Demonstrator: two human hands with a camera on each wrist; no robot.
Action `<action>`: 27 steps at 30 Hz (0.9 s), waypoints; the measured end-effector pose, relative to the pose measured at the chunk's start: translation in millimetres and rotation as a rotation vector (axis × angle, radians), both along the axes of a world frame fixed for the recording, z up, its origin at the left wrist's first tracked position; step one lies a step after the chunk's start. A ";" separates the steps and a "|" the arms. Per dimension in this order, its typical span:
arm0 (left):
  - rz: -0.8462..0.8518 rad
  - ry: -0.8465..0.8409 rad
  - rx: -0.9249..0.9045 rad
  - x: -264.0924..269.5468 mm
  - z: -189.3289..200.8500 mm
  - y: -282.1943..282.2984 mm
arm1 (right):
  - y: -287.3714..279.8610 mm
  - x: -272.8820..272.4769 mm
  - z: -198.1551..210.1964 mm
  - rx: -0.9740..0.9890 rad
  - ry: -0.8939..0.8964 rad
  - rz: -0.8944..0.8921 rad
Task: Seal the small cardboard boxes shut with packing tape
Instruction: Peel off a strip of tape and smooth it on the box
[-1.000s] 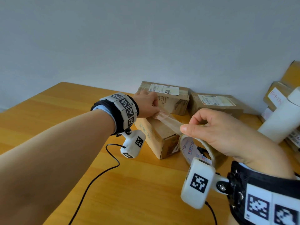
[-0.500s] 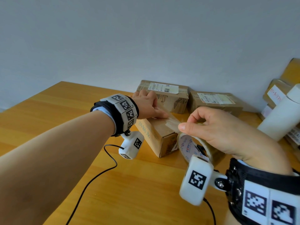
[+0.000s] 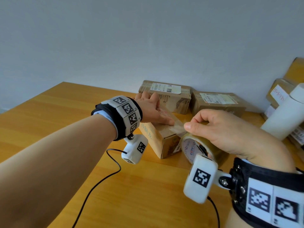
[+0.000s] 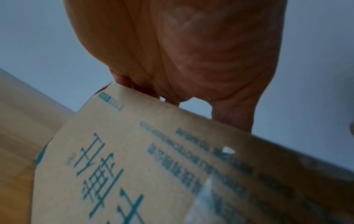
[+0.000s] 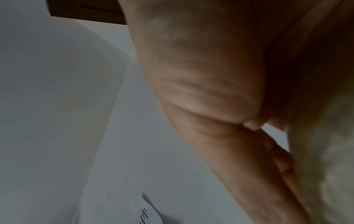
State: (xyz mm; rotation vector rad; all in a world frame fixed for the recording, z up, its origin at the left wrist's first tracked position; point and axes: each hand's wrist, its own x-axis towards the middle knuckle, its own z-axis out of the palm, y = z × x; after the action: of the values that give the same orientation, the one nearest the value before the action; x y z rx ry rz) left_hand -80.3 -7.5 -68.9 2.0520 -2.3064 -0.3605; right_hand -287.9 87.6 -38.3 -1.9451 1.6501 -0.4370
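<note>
A small cardboard box [image 3: 162, 142] with blue print on its side stands mid-table. My left hand [image 3: 153, 111] lies flat on its top, fingers straight, pressing a strip of clear tape [image 3: 176, 127] down. That strip runs from under the fingers to the roll of packing tape [image 3: 195, 148], which my right hand [image 3: 218, 129] grips just off the box's near right corner, the thumb on top of the roll. The left wrist view shows the palm [image 4: 191, 53] at the top edge of the box's printed side [image 4: 134, 166]. The right wrist view shows only palm and wall.
Two taped boxes with shipping labels [image 3: 166, 94] [image 3: 215, 102] stand against the wall behind. More boxes [image 3: 279, 92] and a white tube [image 3: 284, 116] crowd the right edge. A black cable [image 3: 98, 181] trails across the wooden table [image 3: 49, 116].
The right hand has lowered the roll toward the box, shortening the free strip. The left hand has slid forward along the tape and flattened onto the box top.
</note>
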 end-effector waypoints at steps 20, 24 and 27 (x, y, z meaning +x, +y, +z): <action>0.037 0.081 0.006 1.6 -7.2 9.6 | -4.3 15.4 -2.5 0.023 0.056 0.020; 0.054 0.092 0.017 3.7 -5.5 3.9 | -4.6 15.9 -3.1 0.032 0.053 0.017; 0.062 0.102 0.037 4.9 -7.1 2.4 | -4.7 15.5 -2.6 0.032 0.042 0.017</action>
State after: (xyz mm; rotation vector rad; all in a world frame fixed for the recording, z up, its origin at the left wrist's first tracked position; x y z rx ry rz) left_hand -75.4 -5.1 -76.0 2.0638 -2.1893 -0.4964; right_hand -272.4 82.9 -40.9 -1.9561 1.6559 -0.3635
